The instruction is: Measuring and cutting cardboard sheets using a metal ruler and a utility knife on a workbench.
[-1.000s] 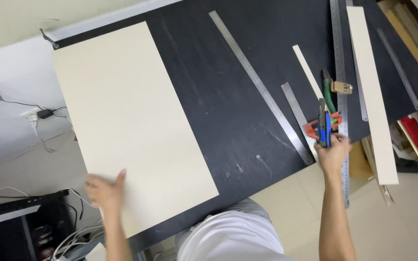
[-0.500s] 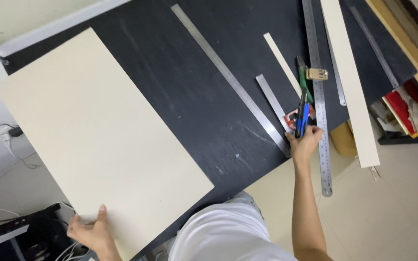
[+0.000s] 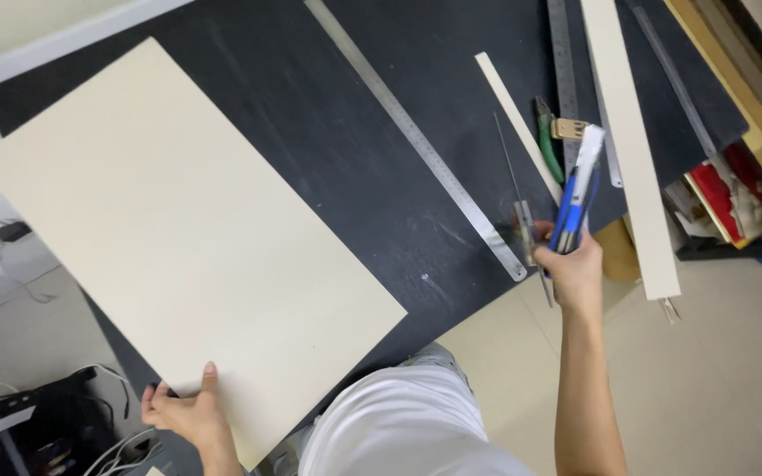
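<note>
At the near left corner of the black table [image 3: 328,150], the left hand [image 3: 183,412] grips the edge of a large cream board [image 3: 187,238], thumb on top and fingers curled beneath. The board lies flat, slanting across the table's left half, its near corner jutting past the table edge. Right of it a long steel ruler [image 3: 416,141] runs diagonally over the bare top. Further right, the right hand [image 3: 573,269] is clenched around a blue utility knife [image 3: 578,189] together with a thin metal rule [image 3: 515,189], both lifted off the table. Just behind lie green-handled pliers [image 3: 549,141], a narrow cream strip [image 3: 513,115] and a longer cream strip [image 3: 632,150].
</note>
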